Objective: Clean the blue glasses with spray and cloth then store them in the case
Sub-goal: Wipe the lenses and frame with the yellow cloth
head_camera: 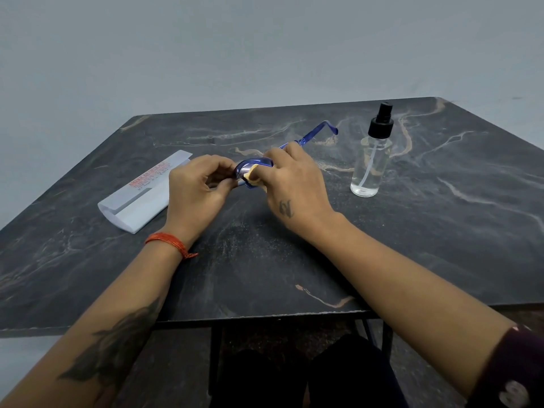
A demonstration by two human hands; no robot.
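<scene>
The blue glasses (316,132) are held above the middle of the dark marble table (294,260), one arm sticking out to the far right. My left hand (197,184) pinches the frame at its left end. My right hand (294,184) presses a small yellow cloth (253,175) against a lens, fingers curled around the frame. The clear spray bottle (371,160) with a black nozzle stands upright to the right of my right hand. The white glasses case (141,195) with red lettering lies to the left, just beyond my left hand.
The table's front edge (265,315) runs close to my body, with my dark-clothed legs below it. A plain grey wall stands behind the table.
</scene>
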